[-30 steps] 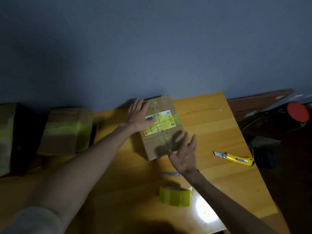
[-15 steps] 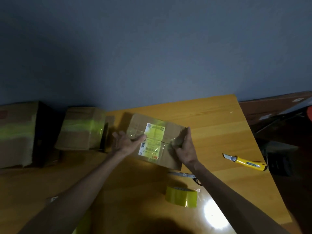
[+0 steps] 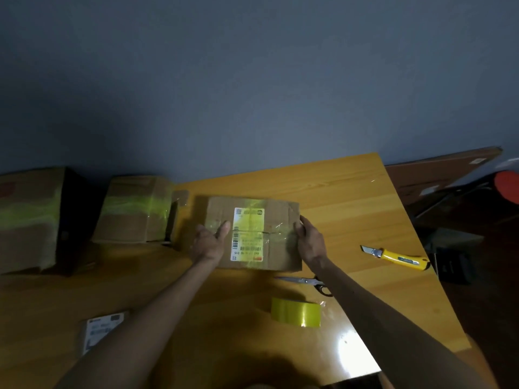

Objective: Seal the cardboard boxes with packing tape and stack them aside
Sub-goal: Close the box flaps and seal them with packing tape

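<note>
The left hand (image 3: 210,240) lies on the left side of a brown cardboard box with a white and yellow shipping label (image 3: 254,234), thumb stretched across the top, fingers wrapped over the left edge. The right hand (image 3: 310,239) clasps the opposite side, fingers curled round the right edge; so the box is clamped between the two palms. It sits on the orange wooden table (image 3: 351,203), near the middle, glossy clear tape glinting across its top seam.

At about five o'clock from the box, just beside the right forearm, lie steel scissors with dark handles (image 3: 304,282), partly hidden by the arm. Further towards six o'clock rests a roll of yellow packing tape (image 3: 295,312), on its side. Out at three o'clock, well apart from the hands, lies a yellow utility knife with its blade showing (image 3: 396,257).

At nine o'clock stands a smaller taped cardboard box (image 3: 134,210) near the wall, and beyond it, at the table's left end, a larger cardboard box with a yellowish tape band (image 3: 28,217). At seven o'clock, beside the left forearm, lies a white printed paper label (image 3: 102,331), its text too blurred to read.
</note>
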